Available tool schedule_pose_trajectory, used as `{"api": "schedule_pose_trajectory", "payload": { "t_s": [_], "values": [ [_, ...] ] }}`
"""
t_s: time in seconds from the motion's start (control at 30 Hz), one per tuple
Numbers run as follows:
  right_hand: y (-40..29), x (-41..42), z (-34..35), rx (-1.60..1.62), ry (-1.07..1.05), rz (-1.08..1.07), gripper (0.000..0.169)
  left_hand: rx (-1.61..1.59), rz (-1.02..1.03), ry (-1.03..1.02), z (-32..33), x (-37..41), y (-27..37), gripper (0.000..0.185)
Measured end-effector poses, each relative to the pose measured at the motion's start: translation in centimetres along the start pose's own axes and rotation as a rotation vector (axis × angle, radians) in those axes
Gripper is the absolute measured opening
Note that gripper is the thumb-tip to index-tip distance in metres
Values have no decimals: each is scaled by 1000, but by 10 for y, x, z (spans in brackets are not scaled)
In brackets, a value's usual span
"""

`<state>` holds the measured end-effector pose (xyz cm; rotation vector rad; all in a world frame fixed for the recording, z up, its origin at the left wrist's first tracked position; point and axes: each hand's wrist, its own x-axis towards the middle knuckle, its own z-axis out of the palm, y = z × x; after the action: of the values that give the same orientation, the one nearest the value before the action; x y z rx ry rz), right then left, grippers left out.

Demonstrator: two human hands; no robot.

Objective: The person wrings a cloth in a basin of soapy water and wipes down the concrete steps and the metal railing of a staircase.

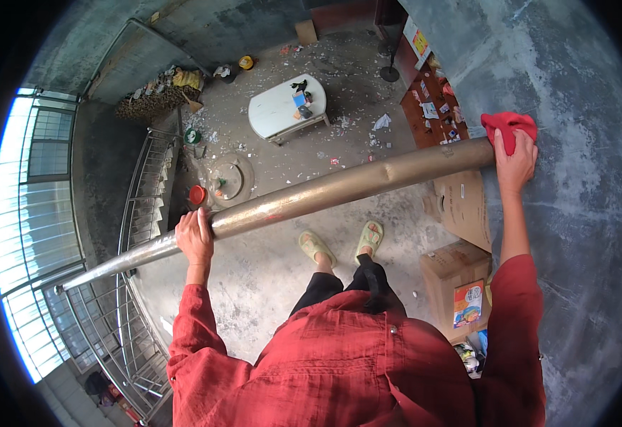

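A thick, brownish metal handrail (311,197) crosses the view in front of my body, from the left up to the wall at right. My left hand (194,237) grips the rail left of the middle, fingers wrapped over it. At the rail's right end, my right hand (516,160) holds a bunched red cloth (508,125) against the tube, close to the wall. Part of the cloth shows above my fingers. The rail's surface looks shiny near my left hand and duller towards the right.
A grey concrete wall (572,213) rises at right, with cardboard boxes (444,272) along it. Metal stair railings (124,315) stand at left. Beyond the rail are a white table (279,109), a red bucket (197,194) and scattered litter on the floor. My feet wear green sandals (316,248).
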<state>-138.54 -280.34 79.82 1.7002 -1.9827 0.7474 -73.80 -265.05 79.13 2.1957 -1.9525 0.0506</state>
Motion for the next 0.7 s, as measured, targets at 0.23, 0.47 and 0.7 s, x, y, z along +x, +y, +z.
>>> {"api": "schedule_pose_trajectory", "payload": {
  "t_s": [0.23,0.47,0.7],
  "values": [
    [-206,-73,-31,317,5,-78,27,-69,-11,127,5,-2,14,42],
    [-251,-75,-47,631,-283,-397,37,-14,1,109,7,2,2,43],
    [-10,7,-1,-29,-19,45,43,-38,0,135,6,2,6,41]
  ]
}}
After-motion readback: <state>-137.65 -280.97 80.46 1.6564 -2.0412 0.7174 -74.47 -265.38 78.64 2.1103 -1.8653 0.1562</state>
